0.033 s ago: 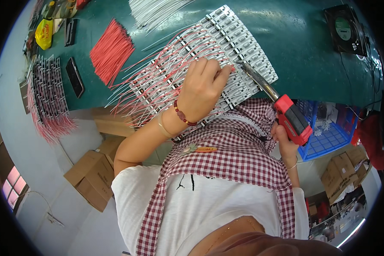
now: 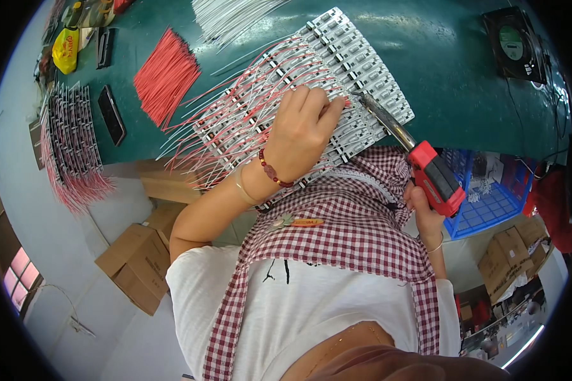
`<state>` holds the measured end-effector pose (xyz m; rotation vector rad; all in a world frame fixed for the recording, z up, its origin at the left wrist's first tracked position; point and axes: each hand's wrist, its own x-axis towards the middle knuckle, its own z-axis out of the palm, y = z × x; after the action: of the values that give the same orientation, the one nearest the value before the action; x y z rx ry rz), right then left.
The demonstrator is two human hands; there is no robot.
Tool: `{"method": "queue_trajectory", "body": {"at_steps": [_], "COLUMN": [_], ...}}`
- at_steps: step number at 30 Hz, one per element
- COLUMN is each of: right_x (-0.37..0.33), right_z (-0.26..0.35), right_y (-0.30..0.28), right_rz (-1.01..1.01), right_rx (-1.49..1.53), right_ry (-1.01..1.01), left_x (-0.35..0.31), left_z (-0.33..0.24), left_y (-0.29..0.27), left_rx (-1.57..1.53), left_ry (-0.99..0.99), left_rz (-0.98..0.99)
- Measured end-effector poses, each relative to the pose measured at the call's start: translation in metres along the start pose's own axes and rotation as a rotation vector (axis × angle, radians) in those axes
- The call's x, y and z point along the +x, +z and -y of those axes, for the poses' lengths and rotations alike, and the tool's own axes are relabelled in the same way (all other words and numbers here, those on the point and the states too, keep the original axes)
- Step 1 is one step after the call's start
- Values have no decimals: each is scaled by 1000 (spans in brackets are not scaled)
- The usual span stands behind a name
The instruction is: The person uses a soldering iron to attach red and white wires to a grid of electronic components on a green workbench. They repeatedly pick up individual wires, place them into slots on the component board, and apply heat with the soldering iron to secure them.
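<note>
A panel of white circuit boards (image 2: 378, 76) lies tilted across the near edge of the bench, with rows of small parts. Red and white wires (image 2: 235, 105) spread leftward from its left and middle rows; the rows at its right end carry none. Over the panel's middle, my left hand (image 2: 300, 133) is closed in a pinch, with a bit of red wire showing at its fingertips. My right hand (image 2: 424, 213), partly hidden, grips the handle of a red and black soldering iron (image 2: 431, 174). Its metal tip points up-left to the board, just right of my left fingertips.
Bundles of red wires (image 2: 165, 79) and white wires (image 2: 232, 16) lie on the green bench (image 2: 448, 51). At left are a phone (image 2: 112, 115) and a stack of wired boards (image 2: 73, 136). A black fan-like device (image 2: 513, 44) stands far right; a blue crate (image 2: 489, 209) sits below.
</note>
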<state>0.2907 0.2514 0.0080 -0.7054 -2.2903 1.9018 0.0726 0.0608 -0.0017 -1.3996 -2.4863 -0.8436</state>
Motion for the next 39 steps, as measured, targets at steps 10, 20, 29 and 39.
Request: {"method": "queue_trajectory", "body": {"at_steps": [10, 20, 29, 39], "right_x": [1, -4, -12, -11], "right_z": [-12, 7, -10, -16], "right_y": [-8, -5, -7, -11], "right_rz": [51, -18, 42, 85], "right_rx": [-140, 172, 89, -120], "right_ry": [-78, 38, 17, -63], "left_x": [0, 5, -1, 0], "left_z": [-1, 2, -8, -9], "left_y": [1, -2, 1, 3], "left_rx": [1, 33, -36, -29], "left_ry": [-17, -5, -13, -34], "left_rz": [13, 24, 4, 31]}}
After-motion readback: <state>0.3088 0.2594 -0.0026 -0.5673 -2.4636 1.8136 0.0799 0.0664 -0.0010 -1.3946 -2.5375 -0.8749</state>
